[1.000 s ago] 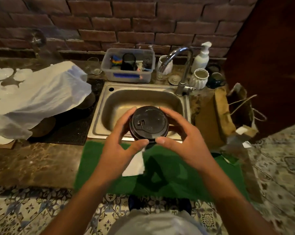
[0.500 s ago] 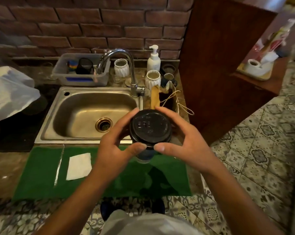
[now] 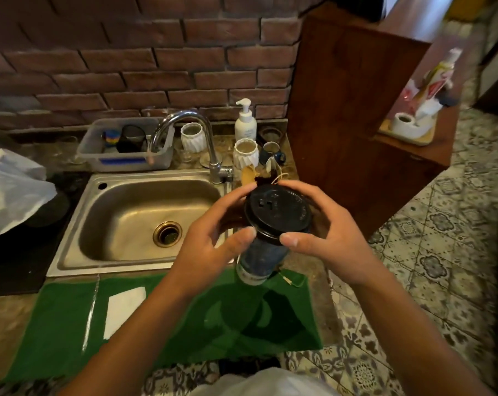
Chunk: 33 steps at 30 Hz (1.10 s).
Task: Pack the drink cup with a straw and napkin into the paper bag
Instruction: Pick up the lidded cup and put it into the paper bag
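Both hands hold a dark drink cup [image 3: 260, 257] with a black lid [image 3: 278, 212] in the air, right of the sink. My left hand [image 3: 213, 241] grips its left side, my right hand [image 3: 325, 224] its right side, thumbs at the lid's near rim. The cup tilts, base toward me. Just behind it, the brown paper bag [image 3: 249, 175] with string handles is mostly hidden. A white napkin [image 3: 125, 310] and a clear-wrapped straw [image 3: 91, 311] lie on the left part of the green mat [image 3: 56, 332].
A steel sink [image 3: 70, 238] with a faucet [image 3: 210, 150] is at centre left. White cups, a soap bottle [image 3: 245, 121] and a grey tub [image 3: 127, 158] line the brick wall. A wooden cabinet [image 3: 356, 124] stands close on the right. White plastic [image 3: 10, 190] lies left.
The view has swung right and the cup has moved right, from over the sink's front edge to just before the paper bag. Both hands keep their hold.
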Available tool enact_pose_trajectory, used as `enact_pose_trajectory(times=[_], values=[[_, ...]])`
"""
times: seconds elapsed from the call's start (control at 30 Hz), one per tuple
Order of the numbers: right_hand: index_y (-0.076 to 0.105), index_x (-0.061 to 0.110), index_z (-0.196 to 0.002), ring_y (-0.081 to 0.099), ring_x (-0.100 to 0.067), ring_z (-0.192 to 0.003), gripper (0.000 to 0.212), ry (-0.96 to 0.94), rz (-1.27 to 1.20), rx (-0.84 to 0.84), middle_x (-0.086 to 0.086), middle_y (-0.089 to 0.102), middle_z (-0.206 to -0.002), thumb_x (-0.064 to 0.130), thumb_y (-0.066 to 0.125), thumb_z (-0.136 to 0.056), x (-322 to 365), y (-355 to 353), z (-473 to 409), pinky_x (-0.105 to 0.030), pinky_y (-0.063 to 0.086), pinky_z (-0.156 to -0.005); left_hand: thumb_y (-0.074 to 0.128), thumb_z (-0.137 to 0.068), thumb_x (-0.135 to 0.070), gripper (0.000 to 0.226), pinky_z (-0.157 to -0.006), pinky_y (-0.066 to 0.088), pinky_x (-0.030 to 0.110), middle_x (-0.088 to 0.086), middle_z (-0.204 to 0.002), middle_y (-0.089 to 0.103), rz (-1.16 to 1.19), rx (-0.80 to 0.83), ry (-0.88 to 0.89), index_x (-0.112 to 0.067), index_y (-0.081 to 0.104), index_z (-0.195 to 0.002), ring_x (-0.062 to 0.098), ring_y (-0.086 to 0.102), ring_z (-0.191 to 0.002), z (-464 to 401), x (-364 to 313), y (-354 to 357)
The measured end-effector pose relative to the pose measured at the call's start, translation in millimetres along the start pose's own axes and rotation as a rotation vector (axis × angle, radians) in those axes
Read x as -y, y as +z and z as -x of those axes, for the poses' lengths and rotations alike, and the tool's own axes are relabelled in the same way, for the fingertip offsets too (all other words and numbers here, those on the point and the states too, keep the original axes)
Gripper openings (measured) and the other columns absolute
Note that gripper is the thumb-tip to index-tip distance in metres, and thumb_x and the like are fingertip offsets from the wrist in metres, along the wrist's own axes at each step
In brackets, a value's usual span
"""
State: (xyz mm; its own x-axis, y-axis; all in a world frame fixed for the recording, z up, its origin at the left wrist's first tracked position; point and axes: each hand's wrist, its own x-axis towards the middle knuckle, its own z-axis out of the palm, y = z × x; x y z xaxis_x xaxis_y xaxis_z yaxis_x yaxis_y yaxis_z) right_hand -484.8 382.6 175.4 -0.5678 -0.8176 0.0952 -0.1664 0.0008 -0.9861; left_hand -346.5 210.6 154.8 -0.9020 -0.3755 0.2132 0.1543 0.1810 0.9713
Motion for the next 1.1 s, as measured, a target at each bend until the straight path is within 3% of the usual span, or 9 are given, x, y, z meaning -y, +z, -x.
enact_pose_trajectory(times=[0.13,0.2,0.27,0.5,0.6,0.73,0.97,1.03,1.1], values=[[0.056,0.026,-0.137,0.066,-0.014,-0.123,0.072,-0.007,0.0,-0.108,0.01,0.07,-0.129,0.035,0.079,-0.069,12.8,-20.7,-6.5,-0.026,0.055,-0.093,0.057,-0.098,-0.042,0.051,-0.108,0.05,0.044,-0.006,-0.139,0.064,0.044,-0.027,-0.101,-0.03,0.048,-0.147,0.014,0.061,-0.128,-30.0,24.9,-8.5],[0.057,0.028,-0.136,0.066,-0.01,-0.12,0.071,-0.041,0.001,-0.219,0.016,0.071,-0.125,0.038,0.077,-0.068,15.9,-31.0,-9.8,-0.022,0.055,-0.09,0.058,-0.102,-0.033,0.052,-0.113,0.046,0.047,-0.011,-0.144,0.057,-0.092,-0.042,-0.173,-0.032,0.042,-0.151,0.007,0.056,-0.13,-47.1,38.6,-5.0],[0.057,0.029,-0.136,0.067,-0.008,-0.119,0.07,-0.072,-0.008,-0.32,0.018,0.071,-0.123,0.039,0.076,-0.069,14.6,-41.5,-13.0,-0.022,0.055,-0.09,0.062,-0.099,-0.034,0.064,-0.114,0.044,0.047,-0.007,-0.153,0.046,-0.251,-0.004,-0.227,-0.034,0.033,-0.156,0.011,0.049,-0.136,-60.7,51.1,0.4],[0.056,0.029,-0.141,0.061,-0.017,-0.129,0.073,-0.088,0.025,-0.444,0.003,0.065,-0.136,0.047,0.078,-0.073,-3.3,-70.8,-36.4,-0.052,0.048,-0.109,0.071,-0.087,-0.056,0.099,-0.114,0.041,0.05,0.001,-0.169,0.021,-0.73,0.03,-0.41,-0.035,0.009,-0.161,0.025,0.031,-0.151,-97.6,88.5,19.2],[0.055,0.031,-0.141,0.061,-0.013,-0.129,0.074,-0.093,0.041,-0.423,0.008,0.065,-0.135,0.049,0.077,-0.073,-11.2,-79.7,-45.7,-0.051,0.049,-0.109,0.068,-0.085,-0.061,0.102,-0.105,0.049,0.052,0.004,-0.163,0.036,-0.876,0.035,-0.503,-0.035,0.004,-0.16,0.03,0.046,-0.142,-109.0,101.6,26.3],[0.053,0.03,-0.142,0.061,-0.006,-0.125,0.079,-0.101,0.024,-0.389,0.015,0.065,-0.131,0.051,0.075,-0.07,-18.0,-84.6,-55.9,-0.035,0.052,-0.104,0.064,-0.091,-0.053,0.089,-0.095,0.054,0.051,0.011,-0.14,0.062,-0.948,0.024,-0.542,-0.032,0.008,-0.158,0.037,0.063,-0.121,-115.4,106.4,29.5],[0.052,0.028,-0.143,0.063,-0.006,-0.123,0.079,-0.119,-0.019,-0.361,0.018,0.066,-0.129,0.049,0.076,-0.071,-31.8,-84.0,-70.1,-0.028,0.053,-0.098,0.06,-0.097,-0.023,0.065,-0.102,0.05,0.042,0.01,-0.136,0.065,-0.688,-0.036,-0.566,-0.023,0.031,-0.156,0.032,0.064,-0.12,-115.5,106.0,15.8],[0.053,0.029,-0.142,0.063,-0.004,-0.121,0.078,-0.121,-0.037,-0.354,0.021,0.066,-0.126,0.048,0.076,-0.07,-34.2,-79.4,-72.8,-0.025,0.053,-0.095,0.06,-0.098,-0.022,0.063,-0.091,0.053,0.035,0.01,-0.12,0.072,-0.618,-0.047,-0.587,-0.022,0.035,-0.156,0.024,0.07,-0.101,-113.4,108.7,11.3],[0.053,0.032,-0.139,0.062,0.0,-0.12,0.075,-0.118,-0.041,-0.338,0.023,0.066,-0.125,0.047,0.077,-0.07,-36.1,-73.2,-74.8,-0.019,0.053,-0.093,0.06,-0.099,-0.023,0.059,-0.069,0.053,0.031,0.014,-0.094,0.077,-0.583,-0.048,-0.615,-0.021,0.04,-0.154,0.019,0.069,-0.072,-111.4,112.5,8.1]])
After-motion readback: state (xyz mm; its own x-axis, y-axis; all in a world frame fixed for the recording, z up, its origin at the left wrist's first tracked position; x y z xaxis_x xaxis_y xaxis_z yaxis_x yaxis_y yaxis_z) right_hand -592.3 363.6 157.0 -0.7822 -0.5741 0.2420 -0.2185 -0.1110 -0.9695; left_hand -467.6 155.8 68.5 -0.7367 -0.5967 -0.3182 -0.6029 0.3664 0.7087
